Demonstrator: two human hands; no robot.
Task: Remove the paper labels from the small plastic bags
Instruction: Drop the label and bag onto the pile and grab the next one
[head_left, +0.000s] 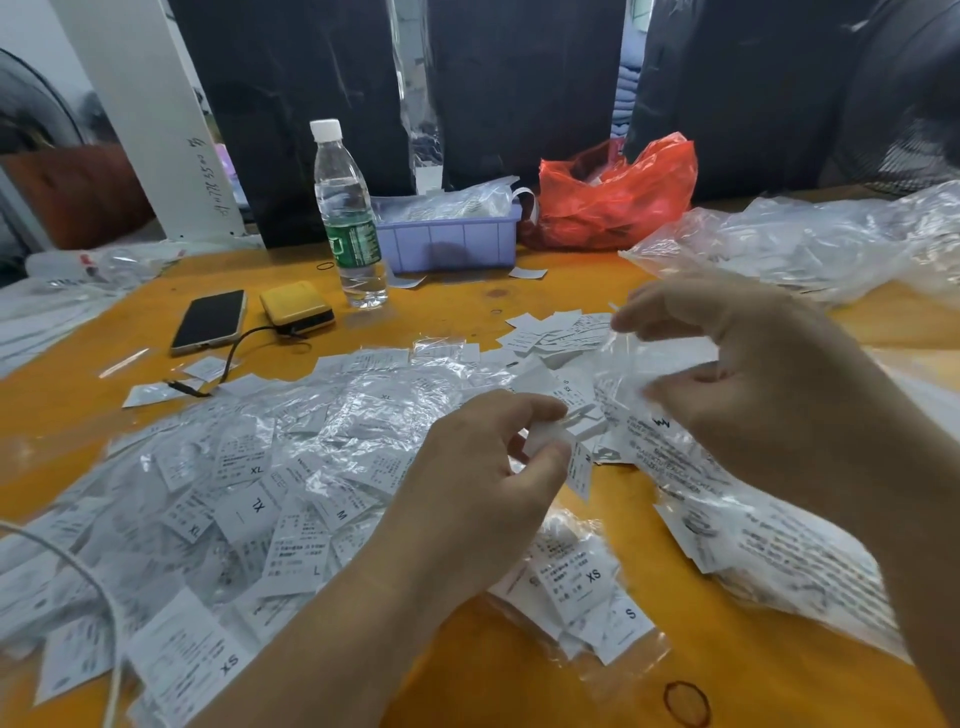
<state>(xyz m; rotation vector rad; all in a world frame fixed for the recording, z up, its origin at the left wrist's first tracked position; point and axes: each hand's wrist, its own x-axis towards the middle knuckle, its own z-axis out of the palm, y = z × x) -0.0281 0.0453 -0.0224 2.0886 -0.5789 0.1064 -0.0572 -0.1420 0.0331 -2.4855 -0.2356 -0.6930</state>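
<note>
2 hands (467, 483) (748, 374) — left fingers pinch labels (558, 434), right fingers pinch 1 bag (654, 358).

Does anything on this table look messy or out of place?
Mostly working mess: bagged labels heaped loosely across the orange table. Two stray rubber bands stand out, one near the front edge, one beside the water bottle. Nothing looks spilled or broken.

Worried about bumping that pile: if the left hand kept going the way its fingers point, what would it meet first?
The left hand, pinching a stack of white labels, points right and slightly away. First in line looks like the clear plastic bag held by the right hand, though depth is unclear.
</note>
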